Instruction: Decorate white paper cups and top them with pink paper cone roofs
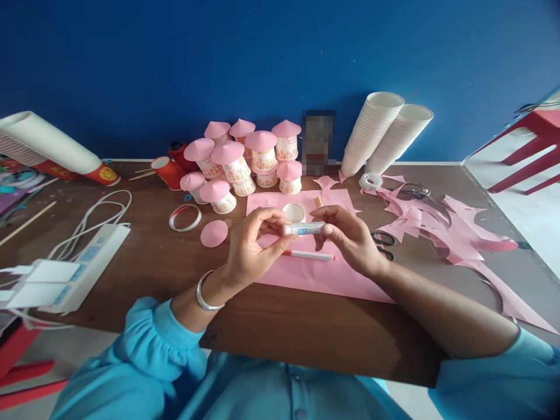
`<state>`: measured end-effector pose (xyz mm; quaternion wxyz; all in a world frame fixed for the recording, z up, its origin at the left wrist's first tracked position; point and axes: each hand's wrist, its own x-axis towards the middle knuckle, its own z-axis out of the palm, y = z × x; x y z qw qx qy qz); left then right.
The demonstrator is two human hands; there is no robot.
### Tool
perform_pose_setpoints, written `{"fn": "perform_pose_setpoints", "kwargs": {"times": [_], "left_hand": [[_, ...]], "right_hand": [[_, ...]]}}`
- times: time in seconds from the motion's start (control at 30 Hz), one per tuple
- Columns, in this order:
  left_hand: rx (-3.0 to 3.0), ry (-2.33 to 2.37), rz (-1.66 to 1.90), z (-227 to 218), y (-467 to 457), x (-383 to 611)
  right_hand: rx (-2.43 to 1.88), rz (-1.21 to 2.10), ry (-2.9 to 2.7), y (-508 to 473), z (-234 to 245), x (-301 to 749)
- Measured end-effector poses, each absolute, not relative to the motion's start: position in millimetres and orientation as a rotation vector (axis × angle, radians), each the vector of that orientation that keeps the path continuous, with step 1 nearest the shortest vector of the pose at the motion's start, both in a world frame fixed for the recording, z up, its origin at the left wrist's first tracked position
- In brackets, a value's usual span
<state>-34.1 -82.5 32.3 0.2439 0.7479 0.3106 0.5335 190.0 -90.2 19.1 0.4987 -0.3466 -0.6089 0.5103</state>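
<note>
Both hands hold a small white glue stick (pixel 303 228) level above the pink paper sheet (pixel 324 280). My left hand (pixel 258 236) pinches its left end between thumb and fingers. At the other end, the thumb and fingers of my right hand (pixel 352 240) are closed on it. Just behind it a white paper cup (pixel 294 213) stands on the sheet, partly hidden by the hands. A white marker (pixel 310 255) with red ends lies below the glue stick. Scissors (pixel 384 242), partly covered, lie beside my right wrist.
Several paper-cup houses (pixel 228 160) with pink cone roofs stand along the wall. A loose pink cone (pixel 214 233) and a tape roll (pixel 185 217) lie left. Stacked white cups (pixel 371 134) lean behind pink scraps (pixel 437 224). A power strip (pixel 94 268) with cables occupies the left side.
</note>
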Motion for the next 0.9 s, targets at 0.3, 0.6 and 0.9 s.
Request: {"fn": "perform_pose_setpoints", "kwargs": {"times": [0.3,0.6,0.9], "left_hand": [[1.993,0.784,1.435,26.6,-83.1,-32.0],[1.870,0.814,1.441,29.2,-77.5,-36.0],[1.895,0.846,1.438,29.2,-78.3,-35.6]], "right_hand": [[-0.919,1.337,-1.510,-93.9,19.3,189.3],[-0.805,1.233,-1.594,-93.8,19.7,189.7],[-0.854,1.148,-1.590,-92.5,18.3,189.8]]}}
